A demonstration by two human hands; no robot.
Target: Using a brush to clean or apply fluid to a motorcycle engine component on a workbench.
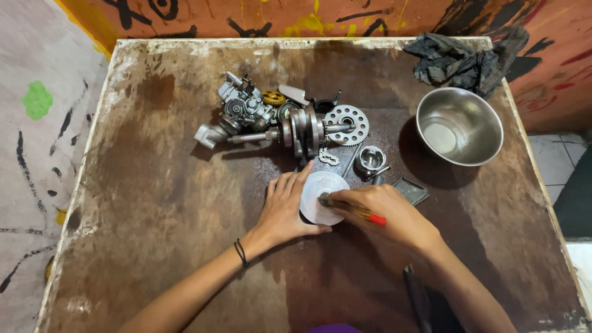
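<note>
A round white plastic lid (pixel 320 194) is held flat on the worn brown desk (pixel 154 203), near its centre. It is steadied by the left hand (pixel 285 206), fingers spread. A red-handled brush (pixel 351 209) is gripped by the closed right hand (pixel 385 216), its tip on the lid. A steel bowl (pixel 459 126) sits well apart.

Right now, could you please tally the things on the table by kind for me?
Steel bowl: 1
Dark rag: 1
White round container: 1, under the left hand
Brush: 1, in the right hand
Toothed sprocket: 1
Carburettor: 1
Crankshaft: 1
Piston: 1
Total: 8, small bits aside
</note>
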